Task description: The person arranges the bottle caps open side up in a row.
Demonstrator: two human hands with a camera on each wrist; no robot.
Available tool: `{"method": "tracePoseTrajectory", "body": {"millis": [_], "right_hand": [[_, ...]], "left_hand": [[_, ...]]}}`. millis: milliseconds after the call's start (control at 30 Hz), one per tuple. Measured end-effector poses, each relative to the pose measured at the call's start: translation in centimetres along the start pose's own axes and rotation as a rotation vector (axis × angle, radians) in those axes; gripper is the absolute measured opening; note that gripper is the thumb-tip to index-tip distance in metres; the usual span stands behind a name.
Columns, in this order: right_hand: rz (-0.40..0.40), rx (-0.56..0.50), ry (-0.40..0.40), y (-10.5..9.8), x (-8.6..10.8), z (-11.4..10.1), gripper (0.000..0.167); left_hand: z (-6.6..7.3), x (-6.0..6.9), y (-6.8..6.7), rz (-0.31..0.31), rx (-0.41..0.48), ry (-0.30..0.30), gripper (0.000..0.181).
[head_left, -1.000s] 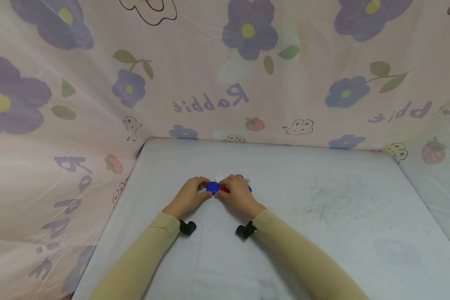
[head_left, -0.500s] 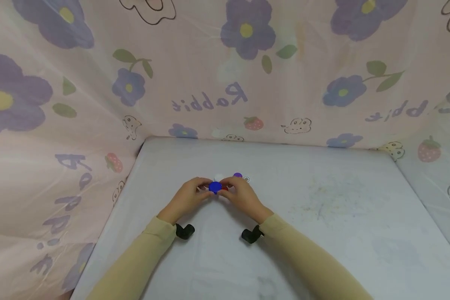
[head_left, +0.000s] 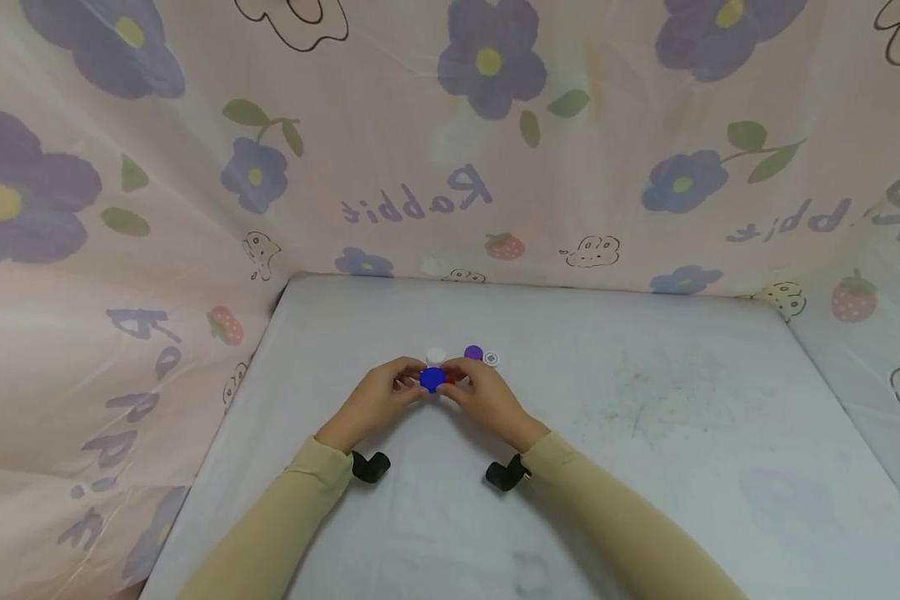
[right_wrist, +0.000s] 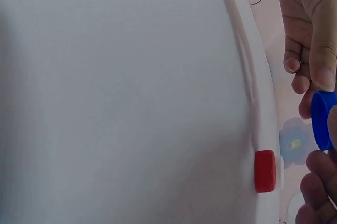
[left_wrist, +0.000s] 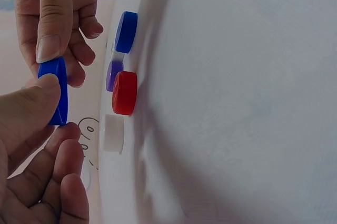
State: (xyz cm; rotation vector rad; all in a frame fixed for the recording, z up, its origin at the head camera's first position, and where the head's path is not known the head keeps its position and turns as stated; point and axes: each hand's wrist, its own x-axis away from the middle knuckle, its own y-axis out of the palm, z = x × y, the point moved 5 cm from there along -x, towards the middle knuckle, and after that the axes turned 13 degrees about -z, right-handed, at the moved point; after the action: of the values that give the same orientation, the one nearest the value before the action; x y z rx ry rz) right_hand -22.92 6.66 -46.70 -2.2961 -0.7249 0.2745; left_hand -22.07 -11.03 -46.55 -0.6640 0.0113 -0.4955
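A round blue bottle cap (head_left: 432, 379) is held up between both hands above the table. My left hand (head_left: 378, 397) pinches its left side between thumb and fingers. On the opposite side, my right hand (head_left: 497, 404) grips the rim the same way. The right wrist view shows the hollow inside of this blue cap (right_wrist: 321, 121). Behind the hands lie a white cap (head_left: 436, 356), a purple cap (head_left: 473, 354) and a white cap with a ringed pattern (head_left: 491, 358). A red cap (left_wrist: 125, 93) and a second blue cap (left_wrist: 126, 32) show in the left wrist view.
The caps rest on a white-covered table (head_left: 645, 500) with dark smudges at its right. Pale patterned curtains (head_left: 390, 167) with flowers and lettering enclose its back and sides. Black wrist-worn pieces (head_left: 371, 467) sit below the sleeves.
The blue cap has moved slightly right between the hands, and its top has tilted to face the head view more fully. The right hand has drawn back a little, uncovering the purple cap.
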Motion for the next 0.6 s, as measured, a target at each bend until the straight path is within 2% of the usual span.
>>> {"method": "tracePoseTrajectory", "body": {"millis": [300,600], "right_hand": [[0.01,-0.062,0.027,0.0,0.4,0.6,0.032],[0.026,-0.119,0.051,-0.1,1.2,0.9,0.031]], "left_hand": [[0.3,-0.2,0.1,-0.02,0.047,0.001,0.035],[0.5,-0.5,0.4,-0.015,0.041,0.02,0.033]]}}
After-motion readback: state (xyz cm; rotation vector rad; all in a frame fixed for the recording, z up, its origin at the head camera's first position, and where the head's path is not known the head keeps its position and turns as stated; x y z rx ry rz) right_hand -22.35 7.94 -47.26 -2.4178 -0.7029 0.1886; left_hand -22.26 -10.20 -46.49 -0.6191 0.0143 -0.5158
